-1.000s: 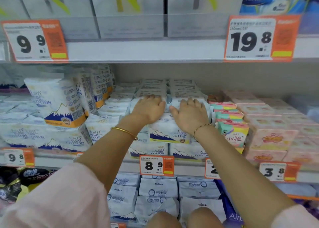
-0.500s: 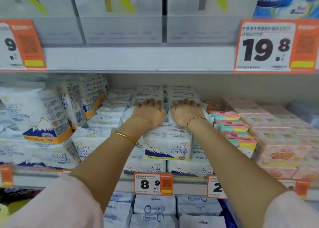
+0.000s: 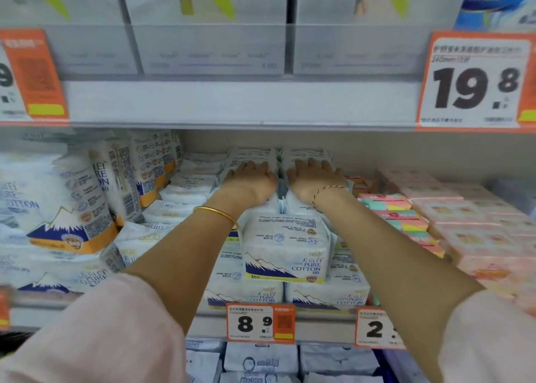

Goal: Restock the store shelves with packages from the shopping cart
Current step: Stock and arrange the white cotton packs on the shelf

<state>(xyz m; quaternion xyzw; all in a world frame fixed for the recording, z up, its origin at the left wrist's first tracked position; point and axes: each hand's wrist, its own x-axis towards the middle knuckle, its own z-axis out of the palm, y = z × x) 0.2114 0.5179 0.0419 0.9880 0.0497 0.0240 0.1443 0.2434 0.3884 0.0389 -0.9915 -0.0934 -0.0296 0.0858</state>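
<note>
Both arms are stretched far into the shelf [image 3: 206,326]. The left hand [image 3: 249,179] is laid flat on the back packs [image 3: 304,152], fingers straight, with nothing gripped. The right hand [image 3: 314,179] is laid flat just beside it, loose too. Between the forearms a front pack [image 3: 285,249] is seen on top of the white stack. Pink packs [image 3: 478,232] are piled to the right. An 8.9 tag [image 3: 261,323] is fixed to the shelf edge, and a 19.8 tag [image 3: 475,84] is seen higher up
</note>
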